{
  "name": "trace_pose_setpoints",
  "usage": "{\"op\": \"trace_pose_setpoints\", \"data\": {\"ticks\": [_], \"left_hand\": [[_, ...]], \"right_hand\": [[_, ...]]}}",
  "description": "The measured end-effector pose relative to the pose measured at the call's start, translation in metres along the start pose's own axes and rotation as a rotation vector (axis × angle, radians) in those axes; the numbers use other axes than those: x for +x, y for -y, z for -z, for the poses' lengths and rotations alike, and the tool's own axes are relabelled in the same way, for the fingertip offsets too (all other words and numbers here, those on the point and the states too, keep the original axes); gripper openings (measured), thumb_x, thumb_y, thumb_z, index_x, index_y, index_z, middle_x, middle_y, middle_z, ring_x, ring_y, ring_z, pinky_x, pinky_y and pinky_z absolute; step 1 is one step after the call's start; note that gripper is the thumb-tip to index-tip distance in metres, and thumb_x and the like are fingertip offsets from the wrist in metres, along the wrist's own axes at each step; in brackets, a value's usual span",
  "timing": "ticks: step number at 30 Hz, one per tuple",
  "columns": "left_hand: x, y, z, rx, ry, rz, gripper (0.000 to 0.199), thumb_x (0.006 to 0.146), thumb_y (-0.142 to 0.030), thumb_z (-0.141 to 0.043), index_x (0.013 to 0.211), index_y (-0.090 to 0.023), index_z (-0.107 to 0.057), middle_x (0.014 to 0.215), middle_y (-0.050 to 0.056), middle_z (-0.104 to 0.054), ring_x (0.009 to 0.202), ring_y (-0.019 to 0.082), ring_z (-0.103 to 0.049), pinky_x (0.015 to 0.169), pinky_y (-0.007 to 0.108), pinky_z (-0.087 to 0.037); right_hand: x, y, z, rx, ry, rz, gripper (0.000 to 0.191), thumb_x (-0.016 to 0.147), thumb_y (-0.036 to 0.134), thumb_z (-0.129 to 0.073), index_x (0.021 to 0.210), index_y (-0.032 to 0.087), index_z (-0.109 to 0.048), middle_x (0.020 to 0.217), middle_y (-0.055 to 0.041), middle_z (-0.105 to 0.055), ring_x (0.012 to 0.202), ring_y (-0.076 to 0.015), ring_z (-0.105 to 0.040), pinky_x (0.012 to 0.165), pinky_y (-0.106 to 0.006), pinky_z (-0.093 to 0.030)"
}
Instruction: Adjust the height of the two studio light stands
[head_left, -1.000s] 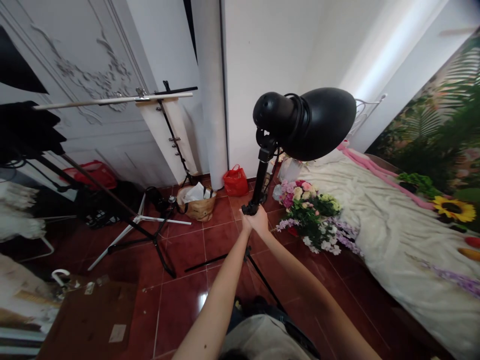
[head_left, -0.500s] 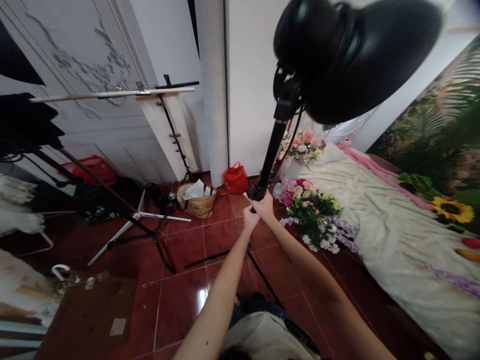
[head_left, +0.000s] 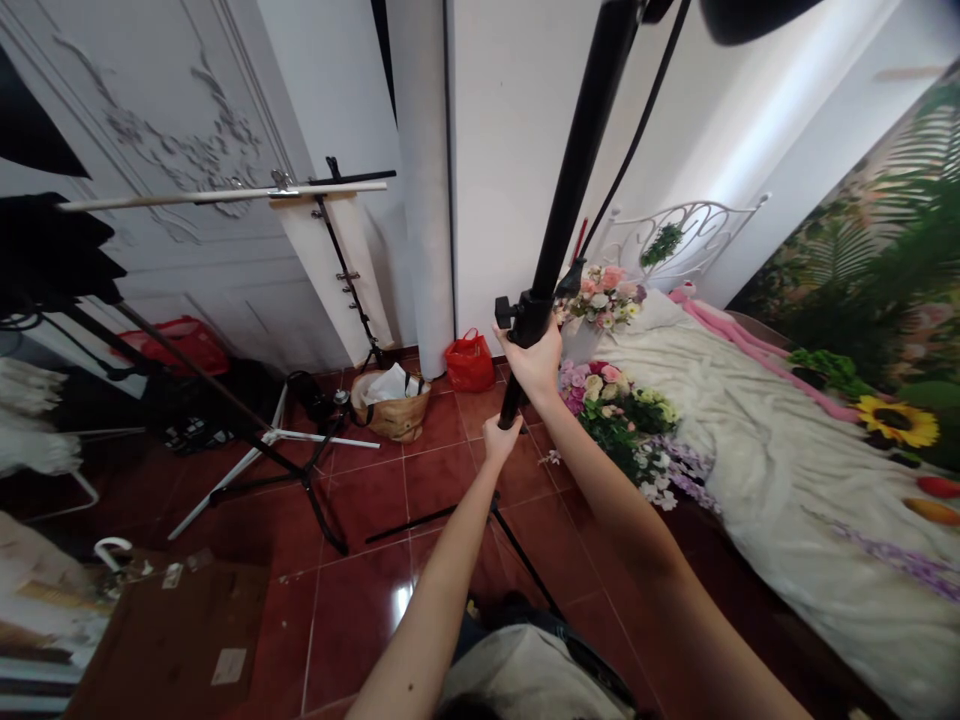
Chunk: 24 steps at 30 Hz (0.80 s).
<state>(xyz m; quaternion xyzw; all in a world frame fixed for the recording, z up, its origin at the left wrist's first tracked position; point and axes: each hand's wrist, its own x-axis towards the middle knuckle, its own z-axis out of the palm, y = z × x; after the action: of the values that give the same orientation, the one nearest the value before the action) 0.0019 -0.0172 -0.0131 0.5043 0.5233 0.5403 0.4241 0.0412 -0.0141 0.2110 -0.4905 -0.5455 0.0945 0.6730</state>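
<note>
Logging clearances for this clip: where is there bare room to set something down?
Mostly bare: the floor tiles between the cardboard box and the left forearm; also the middle of the blanket, between the lower bouquet and the sunflower.
Crowded: around the tan bag and white stand leg, and along the black pole, gripped by the left hand and right hand.

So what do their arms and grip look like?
The left arm and right arm show no sleeves or watch. The left grip and right grip show no gloves or rings. A small spot marks the left arm. The top looks pale.
</note>
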Motion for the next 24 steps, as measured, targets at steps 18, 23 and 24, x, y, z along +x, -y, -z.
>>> {"op": "trace_pose_setpoints", "data": {"ticks": [18, 23, 24], "left_hand": [[0.002, 0.006, -0.011, -0.043, -0.089, 0.089, 0.025, 0.06, -0.033, -0.064, 0.048, -0.015, -0.051, 0.046, -0.002, -0.047, 0.046, 0.009, -0.045, 0.045, 0.019, -0.031], [0.003, 0.008, -0.011, 0.004, -0.073, 0.072, 0.026, 0.062, -0.033, -0.062, 0.048, -0.015, -0.051, 0.046, -0.002, -0.046, 0.046, 0.009, -0.044, 0.045, 0.019, -0.031], [0.003, 0.008, -0.011, 0.009, -0.069, 0.069, 0.026, 0.062, -0.033, -0.062, 0.048, -0.015, -0.051, 0.046, -0.002, -0.046, 0.046, 0.009, -0.045, 0.045, 0.019, -0.032]], "right_hand": [[-0.15, -0.131, 0.121, -0.28, 0.669, 0.057, 0.033, 0.092, 0.036, -0.043, 0.121, 0.021, -0.049, 0.124, -0.0127, -0.055, 0.118, -0.0235, -0.051, 0.101, -0.047, -0.041], [-0.191, -0.154, 0.114, -0.357, 0.762, 0.082, 0.042, 0.093, 0.034, -0.037, 0.133, 0.018, -0.042, 0.144, -0.0145, -0.036, 0.136, -0.0256, -0.03, 0.108, -0.049, -0.032], [-0.192, -0.156, 0.11, -0.365, 0.766, 0.085, 0.044, 0.094, 0.033, -0.036, 0.135, 0.018, -0.039, 0.146, -0.0146, -0.034, 0.138, -0.0253, -0.026, 0.109, -0.05, -0.03]]}}
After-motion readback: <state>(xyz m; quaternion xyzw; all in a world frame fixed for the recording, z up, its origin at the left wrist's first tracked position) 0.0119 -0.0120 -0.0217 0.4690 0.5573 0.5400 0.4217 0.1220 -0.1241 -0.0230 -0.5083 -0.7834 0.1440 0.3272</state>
